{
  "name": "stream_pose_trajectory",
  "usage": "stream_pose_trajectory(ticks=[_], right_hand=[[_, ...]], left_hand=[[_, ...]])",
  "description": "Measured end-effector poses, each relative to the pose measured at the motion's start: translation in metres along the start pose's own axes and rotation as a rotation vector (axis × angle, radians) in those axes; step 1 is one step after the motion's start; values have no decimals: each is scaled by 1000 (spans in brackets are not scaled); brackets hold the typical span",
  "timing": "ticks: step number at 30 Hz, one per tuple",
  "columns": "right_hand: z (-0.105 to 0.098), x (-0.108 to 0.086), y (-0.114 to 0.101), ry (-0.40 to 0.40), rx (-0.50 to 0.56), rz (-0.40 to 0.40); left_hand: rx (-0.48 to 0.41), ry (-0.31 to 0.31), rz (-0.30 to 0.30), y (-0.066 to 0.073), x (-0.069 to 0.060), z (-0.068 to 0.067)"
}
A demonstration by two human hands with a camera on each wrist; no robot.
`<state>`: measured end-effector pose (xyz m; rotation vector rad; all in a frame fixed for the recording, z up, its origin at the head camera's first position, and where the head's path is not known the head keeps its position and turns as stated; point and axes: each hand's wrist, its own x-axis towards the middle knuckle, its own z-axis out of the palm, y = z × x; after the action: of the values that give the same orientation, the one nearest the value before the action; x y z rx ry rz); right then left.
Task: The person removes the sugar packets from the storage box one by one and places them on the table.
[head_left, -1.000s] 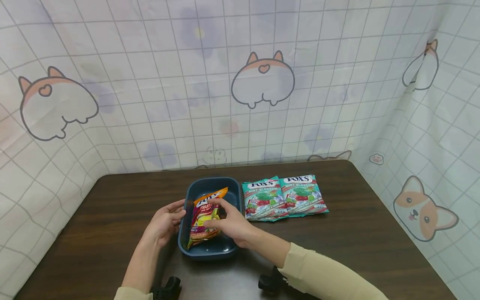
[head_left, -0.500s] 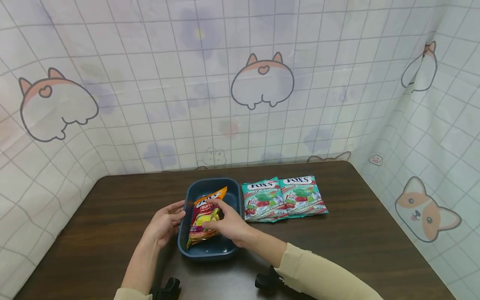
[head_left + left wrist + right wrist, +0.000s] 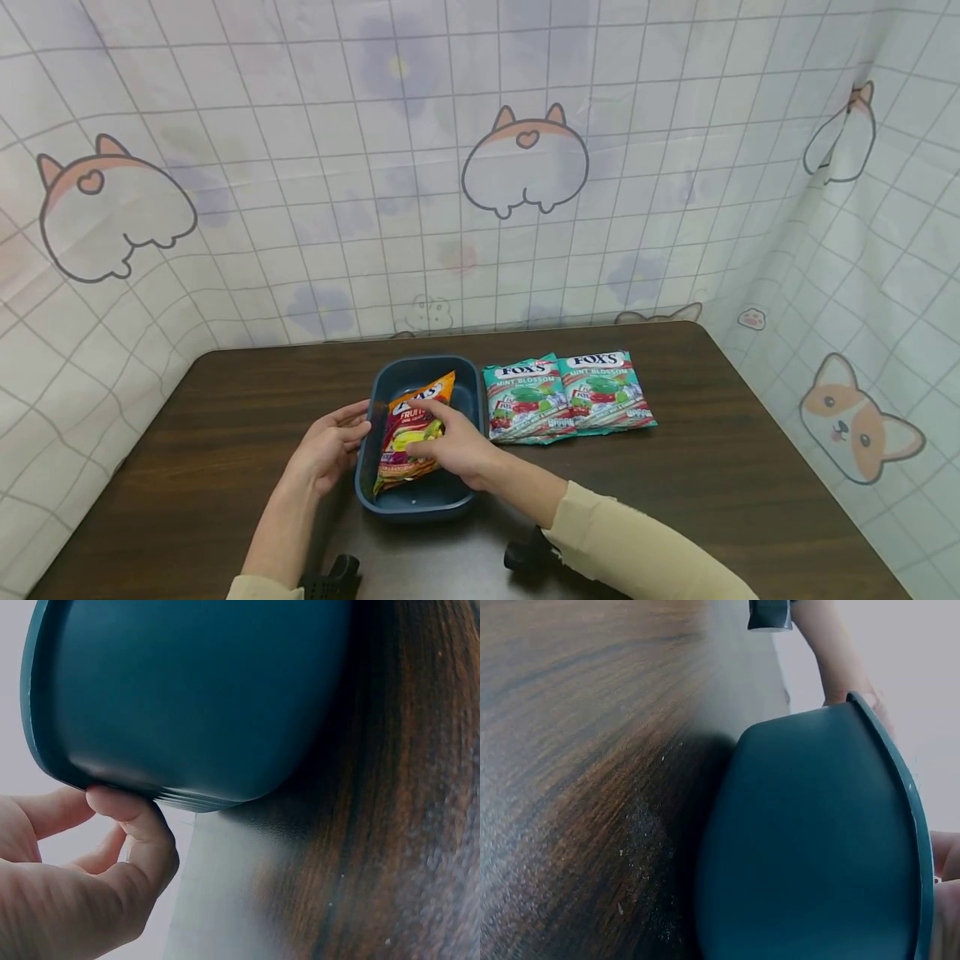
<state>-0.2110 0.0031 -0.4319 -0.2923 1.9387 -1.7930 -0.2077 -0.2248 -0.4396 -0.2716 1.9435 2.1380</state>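
A dark blue plastic storage bin [image 3: 420,503] stands on the table, with an orange and purple bag of Fox's fruit candy [image 3: 408,437] slanting inside it. My left hand [image 3: 330,446] is at the bin's left rim. In the left wrist view, the thumb and a finger of my left hand [image 3: 90,877] pinch that rim. My right hand [image 3: 457,442] reaches over the bin's right side, and its thumb and fingers hold the candy bag. The right wrist view mostly shows the bin's outer wall [image 3: 810,840]; the bag is hidden there.
Two green Fox's mint candy bags [image 3: 527,400] [image 3: 606,392] lie overlapping just right of the bin. The dark wooden table [image 3: 195,467] ends at the back against a patterned cloth [image 3: 337,208]. Black devices [image 3: 333,579] sit at both wrists.
My right forearm and sleeve have shifted slightly left, with the fingers staying on the candy bag. The left hand and the bin have hardly moved.
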Motion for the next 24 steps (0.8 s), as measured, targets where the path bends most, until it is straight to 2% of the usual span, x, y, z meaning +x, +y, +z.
stream_pose_trajectory(ticks=[10,18,24], right_hand=[[2,-1,-2,14,-51,14],[2,-1,-5,-53,117,48],[2,-1,-4,10,8,43]], left_hand=[[-4,-2,-4,0,1,0],[2,7,-1,-1,1,0],[3,8,-6,-2,2,0]])
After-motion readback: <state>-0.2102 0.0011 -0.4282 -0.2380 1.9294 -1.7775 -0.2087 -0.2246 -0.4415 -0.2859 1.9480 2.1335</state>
